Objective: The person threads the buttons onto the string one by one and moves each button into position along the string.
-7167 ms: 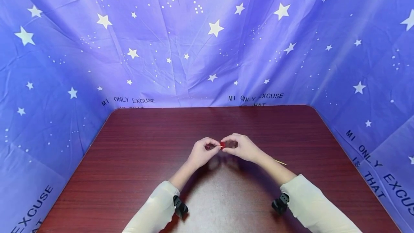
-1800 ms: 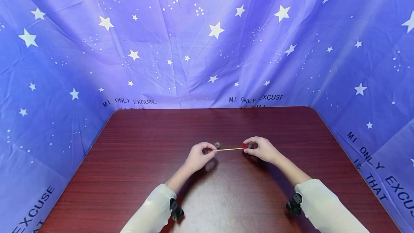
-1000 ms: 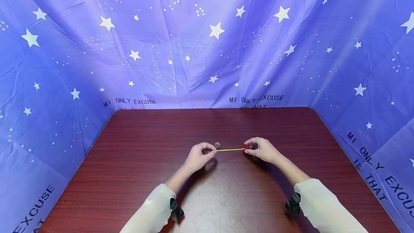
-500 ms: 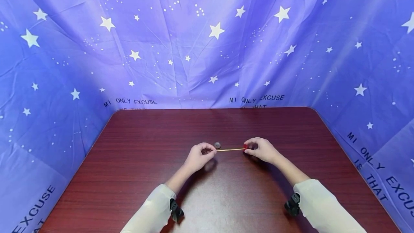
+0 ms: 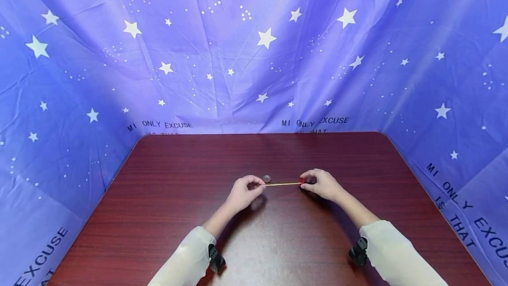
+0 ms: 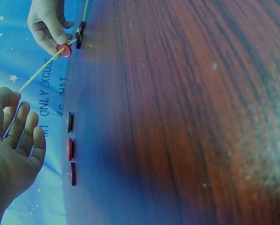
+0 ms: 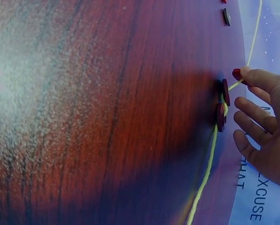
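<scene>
My left hand (image 5: 244,193) pinches the end of a yellow string (image 5: 283,184), stretched almost level between the two hands in the head view. My right hand (image 5: 323,184) pinches a red button (image 5: 302,181) with thumb and index finger; the string passes through it. In the right wrist view, the string runs on from the red button (image 7: 237,73) to two dark red buttons (image 7: 226,92) threaded on it at the table. A yellow tail continues down past them. The left wrist view shows the left hand (image 6: 18,145) with its other fingers loosely spread.
A grey button (image 5: 267,178) lies on the dark red wooden table (image 5: 190,158), just beyond the left fingertips. In the left wrist view, a dark green button (image 6: 70,122), a red button (image 6: 70,149) and a dark red button (image 6: 72,174) lie in a row. A starry curtain surrounds the table.
From hands close together at the red button, the right hand has moved right with it, drawing the string out between them and uncovering the grey button. Over the last second both hands stay nearly still.
</scene>
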Motion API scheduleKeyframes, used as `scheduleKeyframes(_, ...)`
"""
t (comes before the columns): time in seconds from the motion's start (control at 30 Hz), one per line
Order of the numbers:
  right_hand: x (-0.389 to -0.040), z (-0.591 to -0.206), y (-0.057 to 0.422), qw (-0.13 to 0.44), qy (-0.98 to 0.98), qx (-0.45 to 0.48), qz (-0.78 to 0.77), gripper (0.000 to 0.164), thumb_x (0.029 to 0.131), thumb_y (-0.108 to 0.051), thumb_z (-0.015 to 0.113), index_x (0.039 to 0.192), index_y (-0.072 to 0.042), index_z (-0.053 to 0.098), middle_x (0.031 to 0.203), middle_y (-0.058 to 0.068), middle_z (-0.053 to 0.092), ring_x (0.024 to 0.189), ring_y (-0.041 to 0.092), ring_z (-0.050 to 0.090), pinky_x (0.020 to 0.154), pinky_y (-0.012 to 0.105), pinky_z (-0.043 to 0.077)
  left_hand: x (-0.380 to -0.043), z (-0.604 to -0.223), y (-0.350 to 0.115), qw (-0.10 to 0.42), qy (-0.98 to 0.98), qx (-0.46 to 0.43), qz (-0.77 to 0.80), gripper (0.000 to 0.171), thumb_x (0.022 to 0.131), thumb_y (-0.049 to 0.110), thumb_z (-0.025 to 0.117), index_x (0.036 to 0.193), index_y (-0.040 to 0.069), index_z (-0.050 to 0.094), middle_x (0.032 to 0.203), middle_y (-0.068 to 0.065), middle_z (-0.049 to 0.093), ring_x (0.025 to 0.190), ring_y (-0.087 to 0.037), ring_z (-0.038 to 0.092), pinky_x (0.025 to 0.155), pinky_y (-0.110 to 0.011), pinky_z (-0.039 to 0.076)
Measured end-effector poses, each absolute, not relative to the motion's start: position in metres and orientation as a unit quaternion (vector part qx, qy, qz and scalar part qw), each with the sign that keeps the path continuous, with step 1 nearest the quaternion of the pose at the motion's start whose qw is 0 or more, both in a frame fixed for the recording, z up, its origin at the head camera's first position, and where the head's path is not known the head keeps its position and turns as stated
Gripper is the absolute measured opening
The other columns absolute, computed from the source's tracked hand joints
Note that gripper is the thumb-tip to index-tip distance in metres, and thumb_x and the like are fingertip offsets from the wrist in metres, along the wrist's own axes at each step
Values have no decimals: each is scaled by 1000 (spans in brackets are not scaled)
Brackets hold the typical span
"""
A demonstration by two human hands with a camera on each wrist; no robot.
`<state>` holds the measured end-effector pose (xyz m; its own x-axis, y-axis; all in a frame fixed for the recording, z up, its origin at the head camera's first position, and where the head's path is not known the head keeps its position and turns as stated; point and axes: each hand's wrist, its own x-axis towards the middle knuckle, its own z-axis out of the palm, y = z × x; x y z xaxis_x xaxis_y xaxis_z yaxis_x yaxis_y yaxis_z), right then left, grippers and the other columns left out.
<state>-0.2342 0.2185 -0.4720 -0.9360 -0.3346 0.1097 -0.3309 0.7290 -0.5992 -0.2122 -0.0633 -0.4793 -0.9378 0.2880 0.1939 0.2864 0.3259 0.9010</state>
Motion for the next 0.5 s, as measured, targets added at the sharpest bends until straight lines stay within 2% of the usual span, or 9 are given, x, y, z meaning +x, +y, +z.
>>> scheduleKeyframes(0.3,-235,-475,219,-1,931,-178,-318,25,78,-17,74,99,-5,68,81,1,63,74,11,54,68,26,44,-212,-478,-64,8,821,175,543,4,84,11,66,87,8,68,77,-3,66,65,-2,54,61,-18,47)
scheduleKeyframes(0.5,-236,-475,218,2,932,-179,-314,25,77,-16,74,99,-5,68,82,1,63,73,11,53,66,26,43,-195,-448,-60,8,821,171,544,6,84,2,64,88,-2,67,79,-14,66,68,-12,55,61,-16,45)
